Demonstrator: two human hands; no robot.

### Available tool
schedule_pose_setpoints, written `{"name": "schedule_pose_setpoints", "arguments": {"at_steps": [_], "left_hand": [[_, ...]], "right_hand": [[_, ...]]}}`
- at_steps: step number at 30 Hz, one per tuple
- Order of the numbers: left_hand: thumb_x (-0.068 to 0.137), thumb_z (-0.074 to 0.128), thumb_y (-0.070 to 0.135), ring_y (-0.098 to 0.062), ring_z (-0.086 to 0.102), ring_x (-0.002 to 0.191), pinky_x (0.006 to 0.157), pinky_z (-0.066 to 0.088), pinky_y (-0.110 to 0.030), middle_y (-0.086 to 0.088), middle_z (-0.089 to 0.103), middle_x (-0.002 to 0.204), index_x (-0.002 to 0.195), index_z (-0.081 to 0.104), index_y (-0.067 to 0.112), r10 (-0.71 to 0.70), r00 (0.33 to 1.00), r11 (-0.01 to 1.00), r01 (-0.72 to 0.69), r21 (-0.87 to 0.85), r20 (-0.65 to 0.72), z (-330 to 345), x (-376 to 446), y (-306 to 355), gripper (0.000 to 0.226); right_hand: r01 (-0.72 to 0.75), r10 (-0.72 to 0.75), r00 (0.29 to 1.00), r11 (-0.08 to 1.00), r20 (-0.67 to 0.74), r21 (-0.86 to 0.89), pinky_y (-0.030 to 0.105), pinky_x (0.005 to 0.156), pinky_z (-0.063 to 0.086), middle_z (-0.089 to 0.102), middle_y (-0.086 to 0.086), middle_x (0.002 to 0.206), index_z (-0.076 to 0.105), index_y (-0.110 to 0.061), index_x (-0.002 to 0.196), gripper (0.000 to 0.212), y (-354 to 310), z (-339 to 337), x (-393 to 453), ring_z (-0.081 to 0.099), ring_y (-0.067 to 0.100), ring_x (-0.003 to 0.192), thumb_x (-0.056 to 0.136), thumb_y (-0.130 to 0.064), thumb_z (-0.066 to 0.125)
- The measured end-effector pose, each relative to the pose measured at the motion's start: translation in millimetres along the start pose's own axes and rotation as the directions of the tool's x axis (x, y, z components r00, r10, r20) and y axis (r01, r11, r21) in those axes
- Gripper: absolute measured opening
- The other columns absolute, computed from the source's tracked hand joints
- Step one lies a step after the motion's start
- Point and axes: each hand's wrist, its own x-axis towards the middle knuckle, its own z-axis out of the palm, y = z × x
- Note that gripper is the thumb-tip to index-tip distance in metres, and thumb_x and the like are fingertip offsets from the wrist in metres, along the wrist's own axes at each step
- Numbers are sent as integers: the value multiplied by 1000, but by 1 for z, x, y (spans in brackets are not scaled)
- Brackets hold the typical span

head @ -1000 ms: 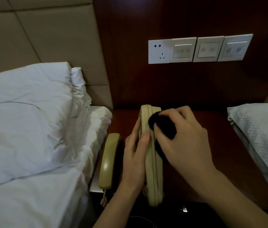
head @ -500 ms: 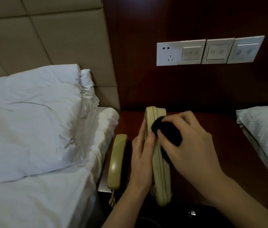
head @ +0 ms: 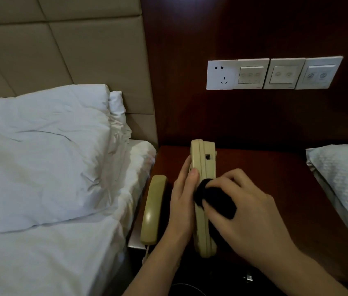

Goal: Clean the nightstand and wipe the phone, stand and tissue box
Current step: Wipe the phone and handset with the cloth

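Note:
A beige phone base (head: pixel 204 159) stands tipped up on its edge on the dark wooden nightstand (head: pixel 275 180). My left hand (head: pixel 182 201) grips the base from its left side, thumb on the upper edge. My right hand (head: pixel 247 212) holds a bunched black cloth (head: pixel 213 199) and presses it against the right face of the base, about halfway along. The beige handset (head: pixel 152 210) lies flat on the nightstand's left part, its cord hanging off the front. No stand or tissue box is in view.
A bed with a white pillow (head: pixel 47 154) and sheet borders the nightstand on the left. Another white pillow (head: pixel 343 184) lies at the right. A socket and switch panels (head: pixel 273 73) sit on the dark wood wall behind.
My right hand slid the black cloth from the far end of the phone base toward me, to its middle. My left hand keeps its grip. The camera shifted slightly.

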Motion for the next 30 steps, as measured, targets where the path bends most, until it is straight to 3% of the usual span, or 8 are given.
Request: {"name": "schedule_pose_setpoints", "arguments": {"at_steps": [4,9,14,17,20,22,25,30], "left_hand": [[103,50,39,-14,62,129,115,45,-43,1,67,138,148,52,22,-11,1000,1000,11,1,-2,4,6,5,48],[99,59,54,-9,56,135,110,48,-32,10,61,145,152,46,31,-28,996,999,26,29,84,-3,1,1,60],[81,71,52,3,60,125,93,51,-15,26,67,130,149,45,34,-81,987,997,80,15,142,-15,0,-13,76],[78,72,52,-5,64,124,93,53,-20,15,70,130,147,50,32,-98,982,995,91,49,163,-19,2,-15,76],[74,71,56,-4,62,126,95,52,-19,14,69,134,146,52,34,-114,978,992,103,75,176,-17,4,-20,77],[76,71,55,-11,64,125,95,53,-24,7,70,132,144,56,29,-120,981,991,110,73,153,-17,6,-25,75],[78,72,51,-26,65,123,100,53,-39,-8,71,129,135,66,24,-138,983,990,133,54,118,-18,10,-29,63],[76,72,53,-23,64,127,108,49,-44,-2,70,134,144,57,27,-169,976,985,165,47,135,-15,16,-32,75]], "right_hand": [[-44,39,992,998,-117,-37,9,70,43,48,-18,112,61,-33,121,31,15,1,32,56,0,92,91,-42,62],[-98,124,979,983,-163,157,7,73,43,49,-22,112,61,-35,122,31,27,14,27,53,-9,100,91,-39,64],[-90,89,996,980,11,180,18,83,49,52,-25,110,61,-39,116,29,47,6,41,53,-6,102,89,-38,68],[-26,24,999,999,48,31,23,84,51,50,-21,112,61,-38,118,29,55,-1,68,54,0,102,89,-40,67],[-72,73,997,997,8,-18,31,86,54,51,-14,114,61,-36,118,27,58,-5,96,56,8,104,91,-40,65],[36,-35,991,999,128,-10,28,85,54,51,-17,113,62,-38,115,26,58,-5,96,57,4,102,90,-40,66],[151,-171,912,985,374,81,24,80,54,52,-21,110,64,-40,111,23,50,-12,89,58,1,98,88,-40,68],[-30,30,990,1000,137,-2,27,79,54,54,-11,107,61,-35,112,21,74,-2,119,60,11,97,92,-42,63]]}}
